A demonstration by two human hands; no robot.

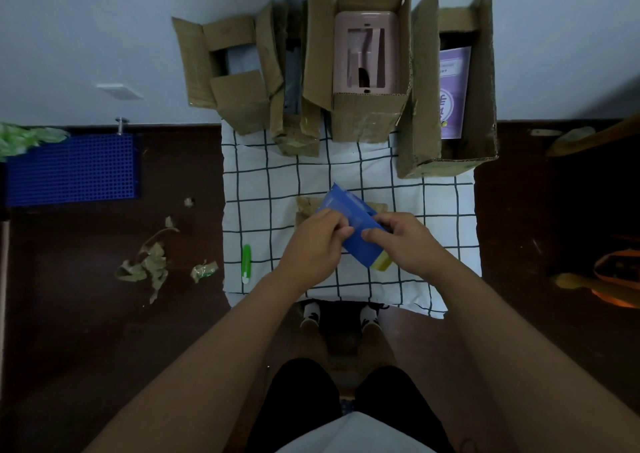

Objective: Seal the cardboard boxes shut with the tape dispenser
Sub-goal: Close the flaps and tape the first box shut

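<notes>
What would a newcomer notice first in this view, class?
Both hands meet at the centre: the left hand and right hand grip a blue tape dispenser above a checked cloth. Behind it stand open cardboard boxes, the middle one holding a pink object.

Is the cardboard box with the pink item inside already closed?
No, the cardboard box stands with its flaps up, and the pink item shows inside.
</notes>
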